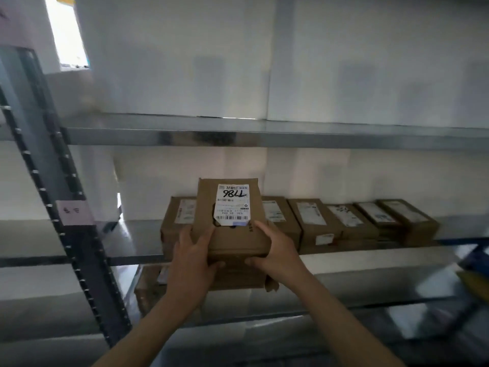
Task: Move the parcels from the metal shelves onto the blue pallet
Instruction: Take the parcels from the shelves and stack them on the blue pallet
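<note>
Because the parcel is wide and flat, we take it from both sides at once: the left grip is clamped on its left edge and the right grip on its right edge, with fingers laid over the top face and thumbs pressed on the near side. In this way the weight is shared and the box stays level, with its white label facing up, so we can read the large handwritten number. The parcel is in the air in front of the middle shelf, not resting on it, and it hides part of the row of parcels that stands behind it. These lie side by side along the shelf, close to each other, labels upward, probably so that each can be read and taken without disturbing its neighbour. Under the held parcel we see more brown cardboard; we cannot tell if it is a second box carried together or one lying on the lower shelf. The upper shelf carries nothing that we can see. At the left stands the steel upright with a pink tag. The blue pallet is not in view, so we judge that carrying to it is the step ahead.
</note>
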The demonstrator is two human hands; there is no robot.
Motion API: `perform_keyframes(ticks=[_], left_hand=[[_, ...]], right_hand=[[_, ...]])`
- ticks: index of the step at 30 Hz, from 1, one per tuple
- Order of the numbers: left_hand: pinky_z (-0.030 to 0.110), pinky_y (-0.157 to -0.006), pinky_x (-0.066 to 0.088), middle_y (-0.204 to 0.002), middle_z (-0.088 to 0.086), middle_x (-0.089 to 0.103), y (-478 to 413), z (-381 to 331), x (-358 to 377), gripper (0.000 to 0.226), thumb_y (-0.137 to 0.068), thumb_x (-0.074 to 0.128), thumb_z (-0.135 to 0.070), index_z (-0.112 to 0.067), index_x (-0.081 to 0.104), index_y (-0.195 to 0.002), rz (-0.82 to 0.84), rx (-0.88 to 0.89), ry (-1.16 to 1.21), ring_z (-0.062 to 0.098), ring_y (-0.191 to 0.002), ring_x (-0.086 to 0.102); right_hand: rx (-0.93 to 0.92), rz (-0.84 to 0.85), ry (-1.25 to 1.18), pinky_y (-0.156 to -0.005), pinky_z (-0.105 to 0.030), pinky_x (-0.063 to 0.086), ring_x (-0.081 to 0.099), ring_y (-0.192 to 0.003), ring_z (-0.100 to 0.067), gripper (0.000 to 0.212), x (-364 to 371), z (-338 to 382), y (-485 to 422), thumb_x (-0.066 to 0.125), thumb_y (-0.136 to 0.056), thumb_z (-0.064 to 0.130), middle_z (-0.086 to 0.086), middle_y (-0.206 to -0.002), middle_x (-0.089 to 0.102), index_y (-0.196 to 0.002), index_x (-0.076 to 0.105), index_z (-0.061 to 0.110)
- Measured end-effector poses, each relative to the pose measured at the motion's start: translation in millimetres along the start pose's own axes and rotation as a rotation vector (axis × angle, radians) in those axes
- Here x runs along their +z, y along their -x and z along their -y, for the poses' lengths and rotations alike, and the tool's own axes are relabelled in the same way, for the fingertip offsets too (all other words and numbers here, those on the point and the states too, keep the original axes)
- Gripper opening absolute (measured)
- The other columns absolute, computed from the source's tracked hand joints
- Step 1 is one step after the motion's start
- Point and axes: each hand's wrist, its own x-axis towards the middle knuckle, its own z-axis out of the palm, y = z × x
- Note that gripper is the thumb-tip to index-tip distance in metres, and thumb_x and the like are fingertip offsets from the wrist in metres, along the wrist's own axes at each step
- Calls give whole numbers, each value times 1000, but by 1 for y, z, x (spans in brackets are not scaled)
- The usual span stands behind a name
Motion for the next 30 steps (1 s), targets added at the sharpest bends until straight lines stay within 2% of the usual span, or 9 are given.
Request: perform_keyframes(ticks=[8,12,17,21,30], left_hand=[[38,-105,38,-148,5,21,-18,-126,84,81,-71,76,-34,-32,34,-140,153,291,130,25,-134,30],[37,-103,40,-147,1,22,-29,-193,135,81,-70,76,-39,-35,34,-139,238,445,204,22,-134,30],[35,-103,39,-146,1,22,-45,-287,191,83,-70,76,-38,-37,32,-140,351,672,275,21,-133,30],[34,-101,42,-146,-2,19,-47,-352,232,83,-71,75,-39,-37,30,-140,437,842,320,20,-134,29],[34,-110,31,-147,-9,12,3,-467,333,86,-72,73,-42,-40,23,-141,677,1078,378,18,-136,23]], right_hand=[[187,-312,95,-103,-29,35,36,-123,-12,82,-115,-87,65,78,-69,23,3,-142,34,-137,32,27],[267,-463,130,-98,-20,34,34,-112,-4,78,-168,-126,96,77,-70,22,2,-139,35,-134,34,27],[424,-659,208,-93,-13,31,33,-112,-3,79,-232,-167,128,77,-71,24,3,-139,34,-136,33,26],[560,-784,225,-107,-32,35,34,-129,-14,80,-273,-192,154,77,-70,21,2,-148,28,-137,34,27],[863,-1010,217,-110,-36,34,31,-132,-18,81,-325,-253,231,77,-69,18,0,-149,26,-137,34,27]])
